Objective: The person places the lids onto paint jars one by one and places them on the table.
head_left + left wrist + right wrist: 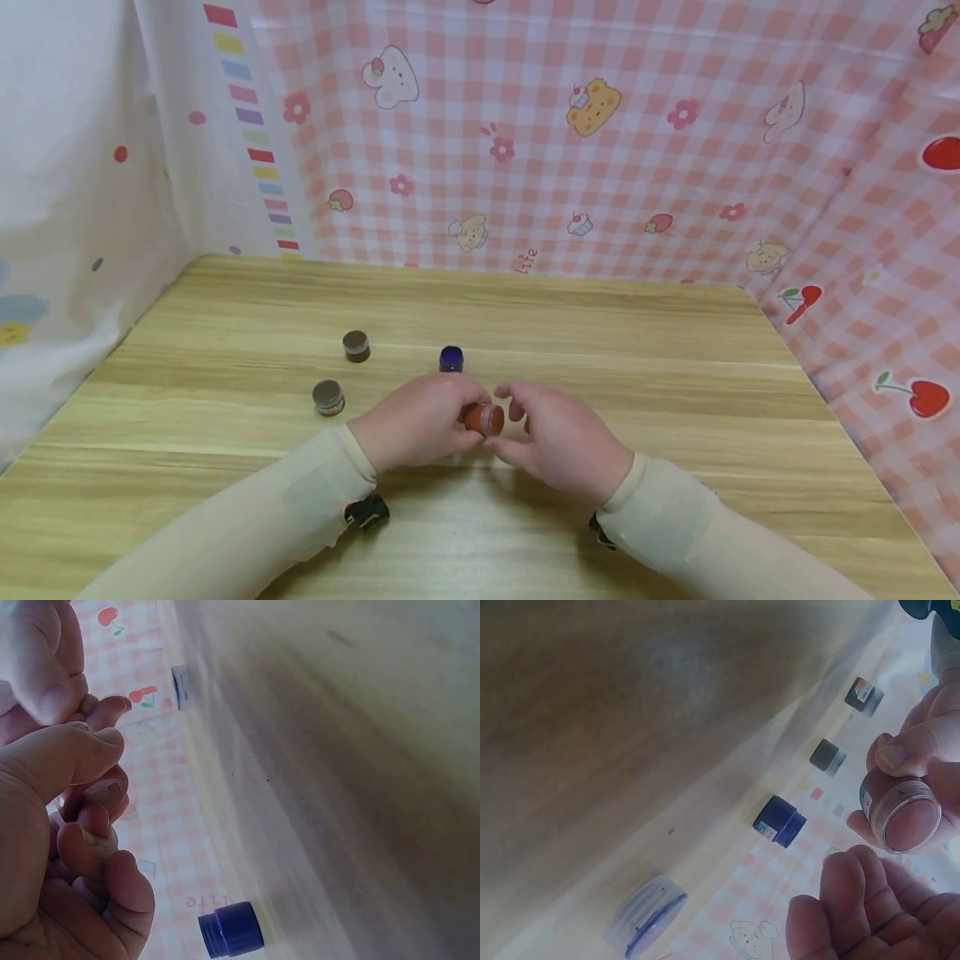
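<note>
A small red-brown paint jar (484, 419) lies tipped on its side in my left hand (420, 419), which grips it by the body. The clear-rimmed end (911, 823) points toward my right hand (558, 437). That hand is held just to the right with loosely bent fingers, apart from the jar in the right wrist view. Behind the left hand stands a dark blue paint jar (451, 359) with no lid on top. In the left wrist view, fingers hide the red-brown jar, while the blue jar (232, 930) shows below.
Two small dark brown jars, one farther back (356, 346) and one nearer (328, 397), stand left of the hands on the wooden table (637, 325). A clear lid (646, 915) with blue paint on its rim lies on the table, hidden in the head view. Patterned cloth (525, 167) encloses the table.
</note>
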Tool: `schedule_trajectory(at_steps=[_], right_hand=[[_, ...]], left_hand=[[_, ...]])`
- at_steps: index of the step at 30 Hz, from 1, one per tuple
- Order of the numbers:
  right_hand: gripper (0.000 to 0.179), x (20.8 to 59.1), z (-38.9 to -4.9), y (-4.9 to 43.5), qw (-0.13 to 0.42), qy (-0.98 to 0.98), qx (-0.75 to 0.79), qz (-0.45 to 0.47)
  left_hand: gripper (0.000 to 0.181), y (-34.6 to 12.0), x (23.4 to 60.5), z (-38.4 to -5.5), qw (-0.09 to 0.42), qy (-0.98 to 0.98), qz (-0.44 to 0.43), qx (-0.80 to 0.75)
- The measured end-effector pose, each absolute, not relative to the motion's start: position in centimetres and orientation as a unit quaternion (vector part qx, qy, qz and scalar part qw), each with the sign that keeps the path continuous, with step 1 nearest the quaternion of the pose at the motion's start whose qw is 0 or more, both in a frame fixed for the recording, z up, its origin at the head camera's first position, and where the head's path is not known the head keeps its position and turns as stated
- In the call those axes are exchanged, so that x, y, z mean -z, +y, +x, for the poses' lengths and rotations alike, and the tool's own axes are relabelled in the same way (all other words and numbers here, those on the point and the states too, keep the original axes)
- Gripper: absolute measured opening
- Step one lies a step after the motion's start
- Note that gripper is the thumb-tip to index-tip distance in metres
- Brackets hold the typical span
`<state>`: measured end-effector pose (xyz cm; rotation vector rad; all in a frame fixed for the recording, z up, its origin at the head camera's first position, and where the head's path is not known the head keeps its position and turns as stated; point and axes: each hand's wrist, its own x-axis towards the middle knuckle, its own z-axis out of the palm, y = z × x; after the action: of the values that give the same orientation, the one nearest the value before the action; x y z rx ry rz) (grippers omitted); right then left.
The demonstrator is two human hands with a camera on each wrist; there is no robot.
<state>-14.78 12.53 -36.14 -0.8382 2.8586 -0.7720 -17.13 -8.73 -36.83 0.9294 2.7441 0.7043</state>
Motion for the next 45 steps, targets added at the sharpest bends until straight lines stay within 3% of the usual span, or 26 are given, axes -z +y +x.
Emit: schedule_trajectory(at_steps=[6, 14, 20, 27, 32, 45], right_hand=[[0.01, 36.18, -14.77, 12.46, 0.028, 0.927, 0.254, -0.275], [0.015, 36.0, -14.81, 12.5, 0.029, 0.924, 0.263, -0.278], [0.006, 36.0, -14.89, 12.4, 0.036, 0.923, 0.272, -0.271], [0.018, 35.95, -14.87, 12.4, 0.024, 0.919, 0.278, -0.28], [0.008, 36.07, -14.83, 12.18, 0.025, 0.919, 0.276, -0.281], [0.01, 35.85, -14.85, 12.02, 0.024, 0.922, 0.264, -0.281]], left_hand=[[0.013, -8.61, 36.77, -17.19, 0.073, 0.917, 0.313, -0.234], [0.011, -8.54, 36.67, -17.2, 0.079, 0.919, 0.306, -0.236], [0.015, -8.49, 36.48, -17.29, 0.077, 0.921, 0.305, -0.232], [0.014, -8.53, 36.49, -17.3, 0.073, 0.918, 0.307, -0.24], [0.013, -8.45, 36.55, -17.34, 0.071, 0.919, 0.307, -0.238], [0.011, -8.5, 36.46, -17.15, 0.059, 0.92, 0.309, -0.235]])
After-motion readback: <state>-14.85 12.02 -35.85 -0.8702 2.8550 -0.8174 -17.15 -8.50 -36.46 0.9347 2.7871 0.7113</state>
